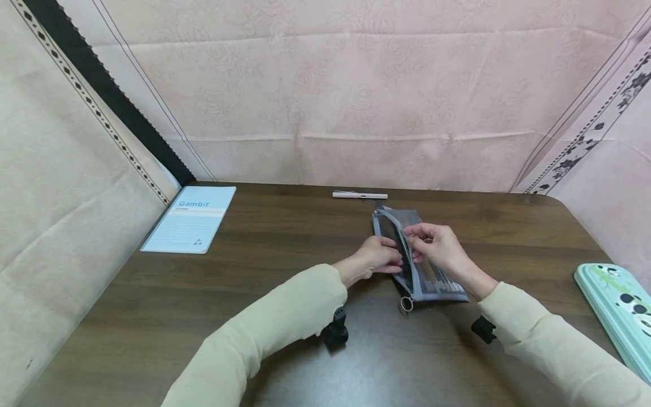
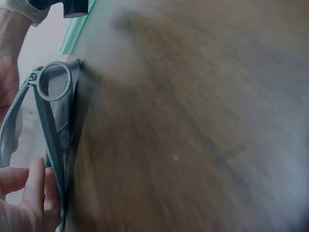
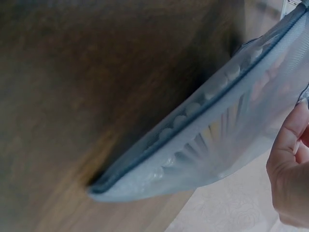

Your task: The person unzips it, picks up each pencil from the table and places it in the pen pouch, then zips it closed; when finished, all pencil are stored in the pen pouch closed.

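Note:
A grey see-through zip pouch [image 1: 441,285] with several slim stick-like things inside stands tilted on the table, its zipper open. My left hand [image 1: 378,257] grips the near-left edge of its mouth; in the left wrist view the fingers [image 2: 35,186] lie at the zipper tape. With thumb and forefinger, my right hand [image 1: 439,246] pinches the opposite edge of the mouth. The right wrist view shows that hand [image 3: 292,169] at the pouch's top, with rounded ends of the contents [image 3: 212,89] through the mesh. A round zipper ring [image 2: 55,81] hangs at the near corner.
Behind the pouch lies a white pen-like stick [image 1: 359,195]. A light blue "Gambit" notebook [image 1: 190,220] is at the back left. On the right edge sits a mint-green case with cartoon pandas [image 1: 617,308]. Pink patterned cloth [image 1: 325,102] hangs around the wooden table [image 1: 285,226].

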`<move>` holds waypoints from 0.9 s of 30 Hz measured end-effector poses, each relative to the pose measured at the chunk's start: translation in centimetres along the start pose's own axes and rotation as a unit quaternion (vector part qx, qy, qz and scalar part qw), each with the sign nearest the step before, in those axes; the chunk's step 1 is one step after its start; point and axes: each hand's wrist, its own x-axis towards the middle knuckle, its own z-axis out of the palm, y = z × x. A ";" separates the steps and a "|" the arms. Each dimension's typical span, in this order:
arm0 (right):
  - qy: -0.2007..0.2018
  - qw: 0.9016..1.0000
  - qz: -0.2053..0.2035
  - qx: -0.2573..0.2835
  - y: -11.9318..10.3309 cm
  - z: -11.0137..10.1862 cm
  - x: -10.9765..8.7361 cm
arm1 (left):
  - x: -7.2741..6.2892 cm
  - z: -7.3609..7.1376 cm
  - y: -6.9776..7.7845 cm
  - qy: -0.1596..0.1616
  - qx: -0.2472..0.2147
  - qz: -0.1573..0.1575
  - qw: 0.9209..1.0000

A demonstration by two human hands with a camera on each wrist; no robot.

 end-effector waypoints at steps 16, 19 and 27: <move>-0.073 0.996 -0.043 -0.039 0.2 -0.8 -0.8 | -1.5 -10.1 2.8 0.080 0.114 0.030 0.990; -0.095 0.992 -0.077 -0.043 0.3 -0.7 -0.9 | -1.4 -10.4 2.7 0.054 0.125 0.014 0.991; -0.114 0.974 -0.161 -0.109 0.6 -0.2 -1.5 | -2.0 -9.9 2.1 0.002 0.159 -0.036 0.987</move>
